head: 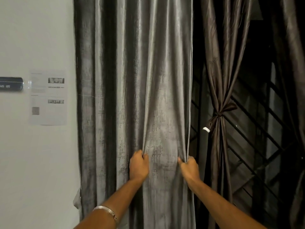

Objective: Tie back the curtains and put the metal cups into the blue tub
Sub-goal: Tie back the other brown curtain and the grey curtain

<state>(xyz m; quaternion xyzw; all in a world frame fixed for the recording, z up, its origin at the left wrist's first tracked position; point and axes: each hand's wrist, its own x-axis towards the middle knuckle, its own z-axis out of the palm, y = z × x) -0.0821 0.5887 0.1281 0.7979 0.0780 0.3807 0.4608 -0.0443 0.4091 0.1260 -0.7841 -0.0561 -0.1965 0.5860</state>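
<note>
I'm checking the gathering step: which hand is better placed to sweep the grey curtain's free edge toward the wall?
Right. The right hand already pinches the grey curtain at its free edge; the left hand grips a fold further in.

The person's left hand [138, 164] and right hand [189, 169] each pinch a fold of the grey curtain [132, 80], the right at its right edge. Further right, a brown curtain [219, 80] hangs knotted by a tie [218, 114] before a dark window grille [257, 146]. A paper sheet [47, 96] hangs on the left wall [33, 162].
</note>
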